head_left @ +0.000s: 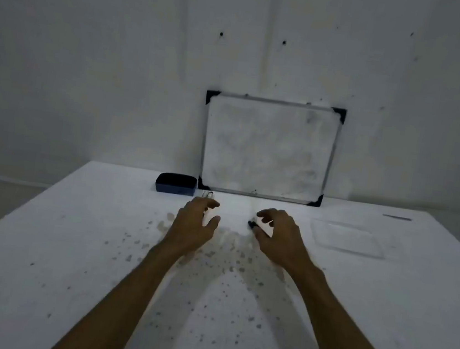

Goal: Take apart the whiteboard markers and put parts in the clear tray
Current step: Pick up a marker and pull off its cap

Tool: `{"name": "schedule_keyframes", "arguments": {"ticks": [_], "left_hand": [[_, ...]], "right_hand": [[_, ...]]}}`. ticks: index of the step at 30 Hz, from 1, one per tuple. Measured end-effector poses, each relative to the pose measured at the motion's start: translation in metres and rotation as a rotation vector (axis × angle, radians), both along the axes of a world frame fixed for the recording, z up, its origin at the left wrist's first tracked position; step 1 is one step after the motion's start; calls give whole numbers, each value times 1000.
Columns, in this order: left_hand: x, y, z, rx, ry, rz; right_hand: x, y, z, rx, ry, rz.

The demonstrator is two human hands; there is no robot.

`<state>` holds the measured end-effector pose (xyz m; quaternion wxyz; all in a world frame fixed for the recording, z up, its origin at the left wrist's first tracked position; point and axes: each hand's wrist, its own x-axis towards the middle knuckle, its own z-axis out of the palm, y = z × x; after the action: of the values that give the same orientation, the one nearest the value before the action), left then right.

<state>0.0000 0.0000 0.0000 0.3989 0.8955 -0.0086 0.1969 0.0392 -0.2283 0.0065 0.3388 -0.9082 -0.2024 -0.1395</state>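
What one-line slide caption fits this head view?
Left hand and right hand curl over whiteboard markers on a spotted table; clear tray at right.

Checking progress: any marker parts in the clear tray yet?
No. The tray holds nothing; only the white table shows through it.

The white table (70, 241) has dark spots (229, 264) on it, most of them nearer than the two hands. Just past the left hand (194, 222) sits a dark blue box (176, 183). A smudged whiteboard (267, 147) with black corners stands farther back and leans on the grey wall (92, 56). Far to the right of the right hand (276, 233) lies a thin dark strip (396, 217).
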Motion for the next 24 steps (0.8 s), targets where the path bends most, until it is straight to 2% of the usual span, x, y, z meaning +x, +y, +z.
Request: {"name": "schedule_keyframes", "arguments": {"ticks": [2, 3, 4, 9, 12, 17, 24], "left_hand": [[15, 2, -12, 81, -119, 164], [21, 5, -19, 90, -121, 238], [24, 6, -22, 73, -100, 309], [51, 22, -33, -52, 92, 430], [67, 26, -35, -15, 121, 457], [82, 31, -31, 21, 208, 528], [90, 33, -15, -189, 318, 542]], "right_hand": [[16, 13, -3, 0, -4, -8], [24, 22, -6, -9, -2, 6], [27, 31, -8, -22, 1, 15], [33, 66, -40, -8, -247, 11], [31, 66, -44, 62, -344, -19], [33, 56, -43, 180, -276, -62], [26, 57, -37, 306, -257, -69]]}}
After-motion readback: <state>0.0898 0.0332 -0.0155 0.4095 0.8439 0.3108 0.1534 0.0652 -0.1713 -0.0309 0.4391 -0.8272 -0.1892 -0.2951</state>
